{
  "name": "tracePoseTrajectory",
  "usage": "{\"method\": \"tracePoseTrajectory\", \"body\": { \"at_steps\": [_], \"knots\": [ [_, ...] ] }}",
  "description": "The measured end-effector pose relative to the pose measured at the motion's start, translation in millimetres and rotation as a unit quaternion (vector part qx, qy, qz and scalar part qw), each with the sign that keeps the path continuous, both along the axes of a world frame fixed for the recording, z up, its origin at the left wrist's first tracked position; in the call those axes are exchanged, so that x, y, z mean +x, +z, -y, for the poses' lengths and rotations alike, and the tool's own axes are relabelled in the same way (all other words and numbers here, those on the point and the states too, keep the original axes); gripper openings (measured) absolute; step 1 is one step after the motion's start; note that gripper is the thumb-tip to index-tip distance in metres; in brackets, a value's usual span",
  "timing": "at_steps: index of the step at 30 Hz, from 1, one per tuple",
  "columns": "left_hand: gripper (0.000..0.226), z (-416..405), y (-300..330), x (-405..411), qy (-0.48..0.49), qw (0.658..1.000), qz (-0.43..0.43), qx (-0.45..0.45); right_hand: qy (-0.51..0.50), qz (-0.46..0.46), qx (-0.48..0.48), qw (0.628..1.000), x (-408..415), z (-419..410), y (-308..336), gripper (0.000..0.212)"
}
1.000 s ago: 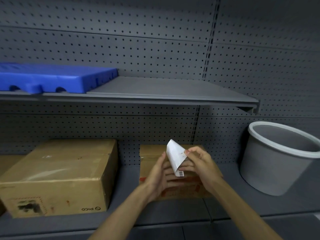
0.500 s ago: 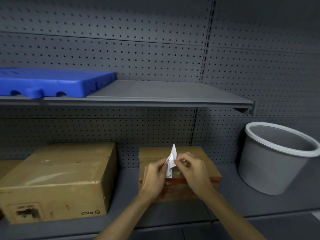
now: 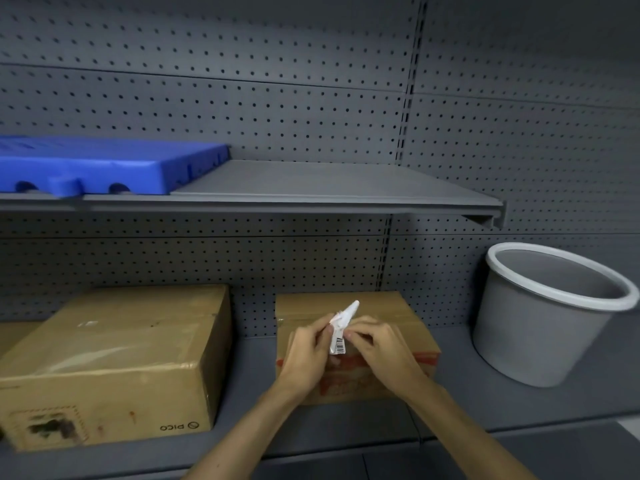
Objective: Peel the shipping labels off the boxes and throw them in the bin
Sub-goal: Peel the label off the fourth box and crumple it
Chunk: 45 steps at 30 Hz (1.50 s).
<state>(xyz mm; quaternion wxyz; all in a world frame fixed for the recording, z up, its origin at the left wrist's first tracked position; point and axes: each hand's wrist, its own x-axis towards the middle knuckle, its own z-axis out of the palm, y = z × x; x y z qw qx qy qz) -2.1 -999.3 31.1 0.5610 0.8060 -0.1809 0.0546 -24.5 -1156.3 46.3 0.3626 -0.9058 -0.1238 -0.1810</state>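
Note:
A white shipping label (image 3: 343,323), folded narrow with a barcode at its lower end, is pinched between my left hand (image 3: 306,355) and my right hand (image 3: 379,351). Both hands hover over a small cardboard box (image 3: 391,310) with red print on its front, standing on the lower shelf. A bigger cardboard box (image 3: 114,355) marked PICO sits to the left, with a torn patch on its front left corner. The grey bin (image 3: 540,327) with a white rim stands on the same shelf to the right, apart from the hands.
A grey upper shelf (image 3: 311,188) juts out above the boxes and carries a blue plastic slab (image 3: 100,166) at its left. Grey pegboard (image 3: 242,98) forms the back wall. Another cardboard box edge (image 3: 14,334) shows at the far left.
The label, a broad folded sheet a second ago, is now squeezed into a narrow strip. Both hands have closed in on it and sunk slightly toward the small box.

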Motion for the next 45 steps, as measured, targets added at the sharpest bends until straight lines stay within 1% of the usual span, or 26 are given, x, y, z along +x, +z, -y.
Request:
{"method": "tracePoseTrajectory", "body": {
  "at_steps": [1,4,6,8,10,12,15,18,20,22,24,26,29,32,35,37,39,41,43,45],
  "knots": [
    [0.03,-1,1,1,0.012,1.0,0.005,0.016,-0.016,-0.006,-0.004,1.0,0,2,0,0.018],
    [0.032,-3,2,2,0.03,0.997,0.03,0.062,-0.071,0.017,-0.006,0.997,0,7,4,0.025],
    [0.033,-4,3,2,0.035,0.994,0.057,0.086,-0.067,0.031,0.001,0.997,-2,5,10,0.016],
    [0.033,-3,4,2,0.027,0.994,0.063,0.085,-0.059,0.039,0.002,0.997,-3,3,11,0.011],
    [0.034,-2,6,0,0.023,0.993,0.068,0.088,-0.084,0.045,0.013,0.995,-2,1,9,0.008],
    [0.035,-1,10,-4,0.015,0.993,0.076,0.084,-0.115,0.047,0.041,0.991,-1,-1,7,0.01],
    [0.038,0,15,-8,0.006,0.993,0.087,0.08,-0.132,0.041,0.051,0.989,2,-4,6,0.015],
    [0.04,0,17,-8,0.01,0.993,0.081,0.082,-0.112,0.043,0.057,0.991,5,-6,4,0.018],
    [0.04,-1,19,-6,0.012,0.994,0.071,0.088,-0.092,0.039,0.071,0.992,5,-7,-3,0.015],
    [0.04,-1,21,-5,-0.004,0.994,0.054,0.092,-0.063,0.037,0.074,0.995,3,-12,-14,0.011],
    [0.041,3,22,-9,-0.025,0.996,0.033,0.075,-0.048,0.044,0.092,0.994,1,-17,-22,0.011],
    [0.04,6,21,-11,-0.031,0.998,0.008,0.049,-0.044,0.055,0.12,0.99,0,-21,-21,0.015],
    [0.041,9,17,-11,-0.035,0.999,0.011,0.03,-0.026,0.056,0.131,0.989,-1,-20,-17,0.025],
    [0.045,7,16,-11,-0.038,0.999,0.013,0.017,0.021,0.023,0.131,0.991,-1,-16,-16,0.023],
    [0.048,3,14,-6,-0.06,0.997,0.003,0.043,0.048,-0.022,0.114,0.992,-3,-10,-14,0.024],
    [0.051,-2,15,-1,-0.07,0.996,-0.008,0.056,0.055,-0.048,0.12,0.99,-4,-5,-12,0.026],
    [0.053,-6,19,4,-0.067,0.994,0.009,0.083,0.057,-0.076,0.127,0.987,-5,-3,-9,0.028],
    [0.05,-9,23,9,-0.063,0.993,0.03,0.09,0.059,-0.092,0.131,0.985,-6,-2,-7,0.031],
    [0.046,-14,25,15,-0.042,0.993,0.047,0.1,0.065,-0.088,0.124,0.986,-8,-3,-4,0.032],
    [0.043,-20,22,23,-0.003,0.991,0.068,0.119,0.046,-0.075,0.106,0.99,-8,3,-2,0.029]
  ]
}}
